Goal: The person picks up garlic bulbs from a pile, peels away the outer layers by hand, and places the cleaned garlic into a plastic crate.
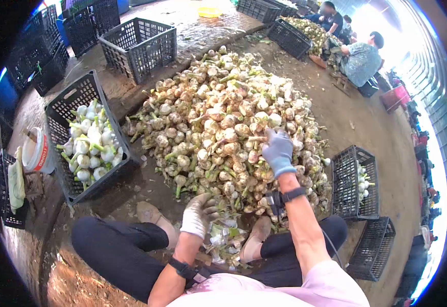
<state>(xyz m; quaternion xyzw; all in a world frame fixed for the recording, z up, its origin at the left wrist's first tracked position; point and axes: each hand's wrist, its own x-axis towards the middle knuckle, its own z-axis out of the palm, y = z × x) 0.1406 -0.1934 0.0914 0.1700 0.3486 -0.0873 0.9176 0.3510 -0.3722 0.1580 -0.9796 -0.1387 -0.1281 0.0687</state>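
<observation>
A large heap of garlic bulbs with short stems and soil on them lies on the ground before me. My right hand, in a grey-blue glove, reaches onto the right part of the heap, its fingers bent against the bulbs; what they hold, if anything, is hidden. My left hand, in a whitish, dirty glove, hovers at the heap's near edge with its fingers apart and nothing visible in it. Peel scraps lie between my feet, just right of that hand.
Cleaner bulbs fill part of a black crate at left, beside a white bucket. An empty crate stands behind. Two more crates are at right. A person sits at the back right.
</observation>
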